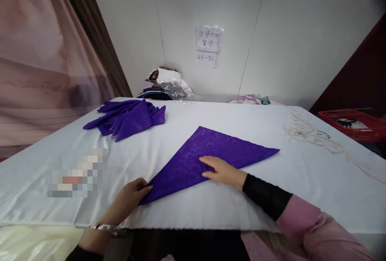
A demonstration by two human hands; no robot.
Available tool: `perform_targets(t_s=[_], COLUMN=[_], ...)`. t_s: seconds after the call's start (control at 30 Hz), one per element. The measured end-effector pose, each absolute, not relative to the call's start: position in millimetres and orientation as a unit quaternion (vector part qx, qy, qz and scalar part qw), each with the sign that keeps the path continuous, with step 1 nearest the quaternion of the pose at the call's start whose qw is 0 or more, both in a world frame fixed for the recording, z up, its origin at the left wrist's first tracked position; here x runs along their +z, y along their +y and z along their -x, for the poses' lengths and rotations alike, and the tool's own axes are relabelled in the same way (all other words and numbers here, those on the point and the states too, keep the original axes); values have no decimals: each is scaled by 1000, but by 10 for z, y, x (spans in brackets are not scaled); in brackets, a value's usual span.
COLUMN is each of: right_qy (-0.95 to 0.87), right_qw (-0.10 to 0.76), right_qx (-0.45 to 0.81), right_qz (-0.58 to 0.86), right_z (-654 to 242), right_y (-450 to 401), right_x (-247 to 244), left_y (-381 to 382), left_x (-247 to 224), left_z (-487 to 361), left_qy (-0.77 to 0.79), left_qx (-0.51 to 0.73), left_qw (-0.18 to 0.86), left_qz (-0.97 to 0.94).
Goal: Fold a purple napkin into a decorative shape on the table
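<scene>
A purple patterned napkin point(193, 160) lies on the white tablecloth in front of me, folded into a triangle with one point away from me. My left hand point(132, 194) pinches its left corner between thumb and fingers. Resting on the middle of the napkin, near its front edge, is my right hand point(218, 169), with fingers apart and nothing held in them. Further back on the left sits a loose heap of purple napkins point(129, 116), crumpled and overlapping.
The white tablecloth point(304, 180) has embroidery at the right. A pixelated object point(76, 172) lies at the left. Piled fabrics and clear plastic point(171, 84) stand at the wall, below a paper sign point(208, 46). A red basket point(356, 126) is at far right; a curtain point(51, 60) hangs left.
</scene>
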State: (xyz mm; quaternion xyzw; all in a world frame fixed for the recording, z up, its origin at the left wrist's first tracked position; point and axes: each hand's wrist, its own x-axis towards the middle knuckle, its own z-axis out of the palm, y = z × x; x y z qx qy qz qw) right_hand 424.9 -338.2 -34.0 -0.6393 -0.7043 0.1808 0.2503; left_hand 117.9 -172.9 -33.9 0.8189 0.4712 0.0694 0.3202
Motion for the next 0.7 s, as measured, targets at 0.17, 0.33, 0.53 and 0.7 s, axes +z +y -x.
perform_targets(t_s=[0.17,0.33,0.53,0.7], right_qy=[-574,-535,-518,-517], right_qw=[242,212,190,186], right_qx=[100,63,52,53], right_qz=[776,815,833,834], right_z=[-4885,-5192,-5206,-5230], right_y=[-2708,-2027,-1591,-1490], right_x=[-248,-282,-446,-542], left_y=[-1795,-1898,-2007,-2040], left_x=[-395,-395,-550,-560], left_z=[-1064,-1048,-902,-779], left_qy=[486,509,562,556], left_qx=[73,111,176,163], left_qw=[326,327,336,319], left_qz=[-808,-788,-735,-750])
